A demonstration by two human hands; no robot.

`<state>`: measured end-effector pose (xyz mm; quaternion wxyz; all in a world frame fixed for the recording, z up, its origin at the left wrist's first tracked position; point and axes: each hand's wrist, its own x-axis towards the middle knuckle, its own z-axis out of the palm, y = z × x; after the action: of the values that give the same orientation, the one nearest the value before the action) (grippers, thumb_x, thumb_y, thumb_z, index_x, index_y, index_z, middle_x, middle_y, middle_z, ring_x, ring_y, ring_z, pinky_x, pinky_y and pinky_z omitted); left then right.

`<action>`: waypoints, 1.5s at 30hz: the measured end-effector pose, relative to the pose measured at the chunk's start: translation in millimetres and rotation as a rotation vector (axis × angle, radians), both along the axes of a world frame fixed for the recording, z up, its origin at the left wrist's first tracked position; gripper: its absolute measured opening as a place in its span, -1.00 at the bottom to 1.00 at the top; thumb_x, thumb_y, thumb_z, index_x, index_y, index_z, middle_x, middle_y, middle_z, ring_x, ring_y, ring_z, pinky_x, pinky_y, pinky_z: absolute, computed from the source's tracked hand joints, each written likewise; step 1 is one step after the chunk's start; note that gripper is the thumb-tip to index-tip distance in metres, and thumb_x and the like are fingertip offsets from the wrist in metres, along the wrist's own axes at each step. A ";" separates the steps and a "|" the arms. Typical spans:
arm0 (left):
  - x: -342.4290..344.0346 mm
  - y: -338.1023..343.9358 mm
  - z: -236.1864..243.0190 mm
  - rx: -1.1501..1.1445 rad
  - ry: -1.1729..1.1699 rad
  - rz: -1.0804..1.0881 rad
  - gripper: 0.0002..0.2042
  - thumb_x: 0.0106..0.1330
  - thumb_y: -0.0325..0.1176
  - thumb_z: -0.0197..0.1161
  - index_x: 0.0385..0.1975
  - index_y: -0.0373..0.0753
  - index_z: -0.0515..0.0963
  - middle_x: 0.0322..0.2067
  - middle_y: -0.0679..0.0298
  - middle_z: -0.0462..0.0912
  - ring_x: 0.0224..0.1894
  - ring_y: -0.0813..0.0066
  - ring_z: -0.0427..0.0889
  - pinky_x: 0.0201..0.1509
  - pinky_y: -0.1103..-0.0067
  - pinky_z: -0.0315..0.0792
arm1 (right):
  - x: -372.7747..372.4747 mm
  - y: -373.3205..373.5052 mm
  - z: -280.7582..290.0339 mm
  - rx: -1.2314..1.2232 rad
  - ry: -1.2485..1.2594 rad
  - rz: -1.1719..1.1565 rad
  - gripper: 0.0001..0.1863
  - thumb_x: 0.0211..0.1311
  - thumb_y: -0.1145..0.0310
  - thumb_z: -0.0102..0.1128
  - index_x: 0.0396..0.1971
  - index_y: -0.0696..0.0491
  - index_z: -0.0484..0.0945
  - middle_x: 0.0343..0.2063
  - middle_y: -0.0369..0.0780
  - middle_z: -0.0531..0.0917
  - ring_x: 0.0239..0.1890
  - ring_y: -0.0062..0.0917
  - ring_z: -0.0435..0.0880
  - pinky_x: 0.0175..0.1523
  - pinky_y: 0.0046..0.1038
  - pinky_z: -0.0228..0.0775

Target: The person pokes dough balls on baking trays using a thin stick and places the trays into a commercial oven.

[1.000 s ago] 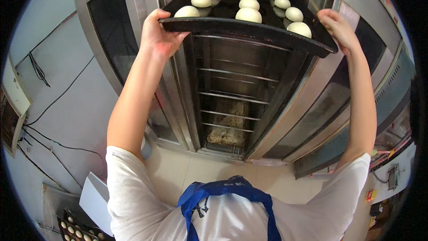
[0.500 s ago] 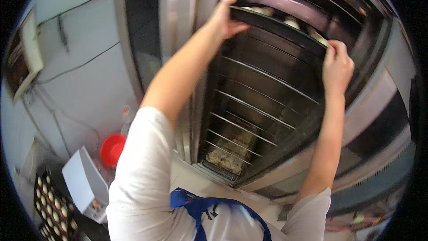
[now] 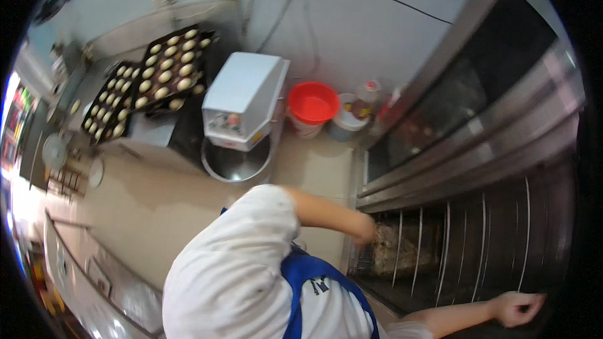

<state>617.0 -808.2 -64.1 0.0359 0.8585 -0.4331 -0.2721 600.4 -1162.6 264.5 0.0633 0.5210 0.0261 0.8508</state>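
My right hand [image 3: 518,309] is stretched toward the metal cabinet at the lower right, fingers loosely curled and a dark gap between them. Nothing shows in it. Behind and around it run the thin bars of the rack [image 3: 482,248] inside the open cabinet. My left arm is bent across my front, and what shows of my left hand [image 3: 363,231] is smeared by motion beside the cabinet's opening. Its fingers cannot be made out. A crusted brown slab [image 3: 389,248] lies at the bottom of the cabinet. No tray shows on the visible bars.
Black trays [image 3: 157,75] of pale dough balls [image 3: 166,76] lie on the counter at the upper left. Nearer stands a white mixer [image 3: 242,97] with a steel bowl [image 3: 237,164]. A red basin [image 3: 314,102], a bucket [image 3: 345,127] and a bottle [image 3: 367,97] stand by the wall.
Both hands have left the dark tray they held at the upper rack, and it is out of view. My view has swung left toward the counter; my left arm has dropped and bent.
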 end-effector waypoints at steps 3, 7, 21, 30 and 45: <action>-131.9 161.3 -112.6 0.322 -0.168 0.456 -0.84 0.09 -0.27 0.24 -0.37 -0.14 0.63 -0.24 0.23 0.67 -0.15 0.26 0.62 -0.15 0.30 0.48 | 19.2 113.0 -178.5 0.172 0.790 0.505 -0.91 0.26 0.56 0.04 -0.40 0.13 0.53 -0.35 -0.21 0.60 -0.31 -0.43 0.59 -0.17 -0.44 0.50; -356.2 323.1 -51.9 0.353 0.140 1.303 -0.70 0.11 -0.16 0.21 -0.23 -0.17 0.63 -0.19 0.17 0.66 -0.12 0.19 0.65 -0.09 0.35 0.53 | -38.0 265.7 -445.0 0.899 1.819 1.238 -0.92 0.20 0.44 0.06 -0.42 0.12 0.47 -0.41 -0.22 0.58 -0.33 -0.53 0.54 -0.19 -0.47 0.40; -720.8 332.4 -112.3 0.043 0.443 2.273 -0.38 0.18 0.03 0.19 0.18 -0.23 0.35 0.04 -0.04 0.51 0.09 0.07 0.50 0.13 0.29 0.40 | -233.9 739.2 -348.8 -1.249 1.889 1.332 -0.88 0.11 0.32 0.13 -0.49 0.01 0.59 -0.41 -0.16 0.60 -0.29 -0.23 0.60 -0.22 -0.24 0.45; -737.2 384.0 -126.2 -0.146 0.468 2.439 -0.37 0.18 0.00 0.17 0.21 -0.21 0.32 0.09 -0.01 0.48 0.15 0.08 0.45 0.19 0.31 0.36 | -256.8 878.9 -291.7 -0.959 1.725 1.538 -0.93 0.06 0.38 0.20 -0.47 0.02 0.63 -0.44 -0.22 0.63 -0.31 -0.31 0.62 -0.23 -0.32 0.47; -724.1 612.6 -125.8 -0.591 0.203 2.838 -0.48 0.24 -0.15 0.17 0.14 -0.31 0.39 -0.06 -0.02 0.59 -0.01 0.18 0.59 0.07 0.39 0.43 | -213.6 1135.2 -268.0 -1.110 1.386 1.392 -0.97 -0.04 0.38 0.26 -0.55 -0.02 0.60 -0.51 -0.28 0.57 -0.36 -0.37 0.58 -0.23 -0.32 0.40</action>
<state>-107.1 -195.6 -189.9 0.4715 0.4949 0.7292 0.0308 386.8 -27.5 -3.5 -0.2301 0.6526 0.7151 0.0991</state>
